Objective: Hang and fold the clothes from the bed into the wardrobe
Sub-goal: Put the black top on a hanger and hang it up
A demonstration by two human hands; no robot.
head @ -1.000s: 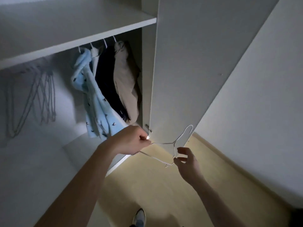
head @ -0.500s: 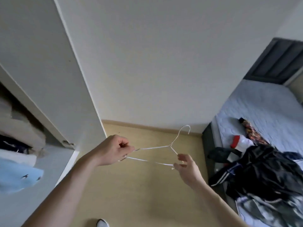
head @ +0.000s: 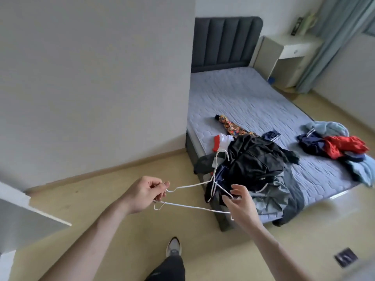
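**Hanger in hand, but that bed is nowhere near done**

So right now the thin white wire hanger (head: 199, 191) is held out flat between both hands, low centre of the frame. The left hand (head: 145, 192) has its fingers curled and pinching one shoulder end, while the right hand (head: 240, 201) has fingers loosely spread, thumb and forefinger closing on the other end. The hook points up toward the clothes.

Progress-wise I'd say lots is left. The grey-blue quilted bed (head: 253, 98) has a big dark heap of black and grey clothes (head: 257, 165) spilling over its near corner at centre right, plus a smaller red, navy and pale blue pile (head: 341, 149) at the right edge, and a patterned orange piece (head: 231, 126) behind the heap. Only a white wardrobe panel corner (head: 24, 218) shows at lower left, so I can't tell what's hanging inside.

Room to move looks fine: open tan floor (head: 113, 236) between the person and the bed corner, with the wardrobe edge close on the left.
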